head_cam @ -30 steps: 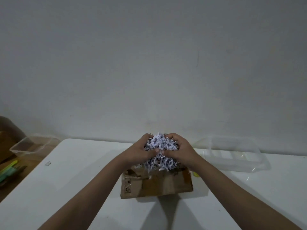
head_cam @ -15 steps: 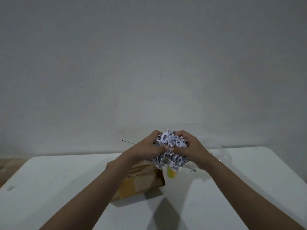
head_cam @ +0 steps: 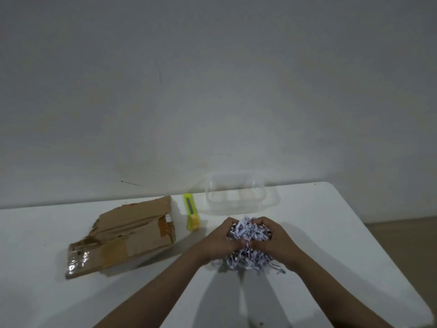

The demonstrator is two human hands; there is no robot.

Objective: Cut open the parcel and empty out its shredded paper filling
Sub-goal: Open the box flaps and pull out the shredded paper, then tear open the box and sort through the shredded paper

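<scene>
Head view: left hand (head_cam: pixel 218 242) and right hand (head_cam: pixel 275 240) clasp a loose wad of shredded paper (head_cam: pixel 248 247) between them, the opened parcel (head_cam: pixel 123 235) well to their left; light, springy strands likely shed unless cupped from underneath.

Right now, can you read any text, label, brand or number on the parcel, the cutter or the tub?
None is legible.
Parcel: only tape and a small white patch, no readable print.
Yellow cutter: no marking visible.
Clear tub: blank.
Shredded paper: dark print specks, too small to read.
</scene>
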